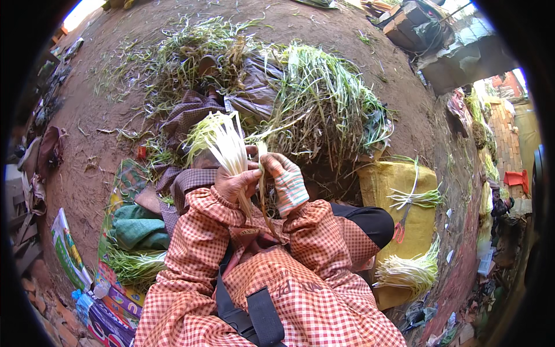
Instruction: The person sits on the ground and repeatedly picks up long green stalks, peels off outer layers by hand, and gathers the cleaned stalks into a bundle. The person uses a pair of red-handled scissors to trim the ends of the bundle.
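My left hand [236, 184] is closed around a bunch of pale, white-stemmed leafy stalks [230, 149], which look like blanched chives or young garlic. Their yellowish leaf ends fan upward and to the left. Close beside it, my right hand [284, 180], in a striped fingerless glove or cuff, pinches a single stalk [262, 149] between thumb and fingers. A thin brownish strip [263, 206] hangs below that pinch. Both hands are in front of my chest, nearly touching. Beyond them lies a heap of long green stalks [325, 95] with brown, dry lower ends.
On the right, a yellow woven sack [368, 186] bears red-handled scissors [399, 233], a few crossed stalks [414, 198] and a pale bundle [405, 271]. Loose green trimmings [186, 52] cover the earth ahead. At left are a green cloth [141, 227] and another green bundle [136, 264].
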Available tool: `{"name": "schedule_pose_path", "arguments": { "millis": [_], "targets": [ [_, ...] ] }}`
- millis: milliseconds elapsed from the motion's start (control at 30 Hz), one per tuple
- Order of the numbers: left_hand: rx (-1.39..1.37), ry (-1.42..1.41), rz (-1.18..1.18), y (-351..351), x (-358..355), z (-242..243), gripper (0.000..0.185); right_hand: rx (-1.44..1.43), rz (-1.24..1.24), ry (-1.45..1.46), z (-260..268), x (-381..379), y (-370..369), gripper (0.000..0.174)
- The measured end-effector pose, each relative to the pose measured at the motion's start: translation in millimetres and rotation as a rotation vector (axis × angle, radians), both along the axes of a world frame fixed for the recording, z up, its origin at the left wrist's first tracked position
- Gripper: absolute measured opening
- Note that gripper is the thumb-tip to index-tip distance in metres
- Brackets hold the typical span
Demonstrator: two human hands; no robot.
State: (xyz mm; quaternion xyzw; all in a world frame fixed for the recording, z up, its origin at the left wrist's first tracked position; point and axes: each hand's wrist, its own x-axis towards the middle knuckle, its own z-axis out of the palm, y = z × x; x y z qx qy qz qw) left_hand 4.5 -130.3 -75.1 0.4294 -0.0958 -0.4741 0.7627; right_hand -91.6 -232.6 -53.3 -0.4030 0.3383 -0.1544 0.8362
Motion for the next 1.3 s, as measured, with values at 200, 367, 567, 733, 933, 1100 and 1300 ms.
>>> {"name": "schedule_pose_path", "arguments": {
  "millis": [200, 367, 567, 733, 933, 1100, 1300],
  "targets": [
    [0.061, 0.016, 0.087, 1, 13, -6, 0.054, -0.18, -0.023, 0.107, 14, -3, 0, 0.012],
    [0.0, -0.043, 0.179, -1, 46, -16, 0.044, -0.031, 0.207, -0.097, 29, -33, 21, 0.012],
    [0.116, -0.107, 0.344, 12, 79, -17, 0.04, 0.017, 0.507, 0.235, 22, -103, 22, 0.018],
    [0.107, -0.128, 0.232, 15, 58, -13, 0.042, -0.331, 0.336, 0.418, -6, -110, -8, 0.022],
    [0.025, -0.084, 0.143, 6, 30, 2, 0.049, -1.251, 0.064, 0.229, -9, -49, -8, 0.051],
    [-0.096, -0.046, 0.152, 6, 27, 0, 0.05, -0.67, 0.251, 0.216, -18, -28, 23, 0.026],
    [0.039, -0.046, 0.18, 13, 13, -23, 0.046, -0.072, 0.035, 0.175, -23, -39, 35, 0.019]
  ]
}}
